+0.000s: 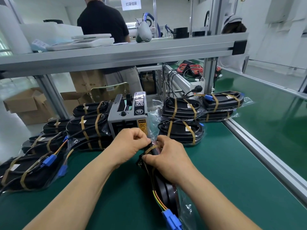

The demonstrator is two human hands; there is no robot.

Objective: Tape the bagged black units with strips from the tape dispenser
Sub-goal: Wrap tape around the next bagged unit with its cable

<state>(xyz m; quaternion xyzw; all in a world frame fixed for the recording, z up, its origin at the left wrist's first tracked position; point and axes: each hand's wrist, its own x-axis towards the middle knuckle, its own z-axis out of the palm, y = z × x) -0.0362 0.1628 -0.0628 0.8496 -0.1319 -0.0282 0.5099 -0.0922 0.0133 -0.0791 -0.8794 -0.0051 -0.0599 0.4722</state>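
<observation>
The left hand point(131, 143) grips the far end of the clear-bagged elongated black unit point(166, 191); the right hand point(167, 156) pinches a tan tape strip point(152, 148) around it. The unit's long axis runs toward the operator. The grey metal tape dispenser point(127, 117) stands just beyond.

Far beyond the fingers point(141, 136), a person in a black shirt point(101, 19) stands behind the aluminium shelf rail point(116, 53). Up and left of the fingers sit cardboard boxes point(25, 103). Up and right, what look like red lamp units point(190, 69) lie past a white power strip point(196, 88). The green mat point(232, 163) spreads beneath the fingers.
</observation>
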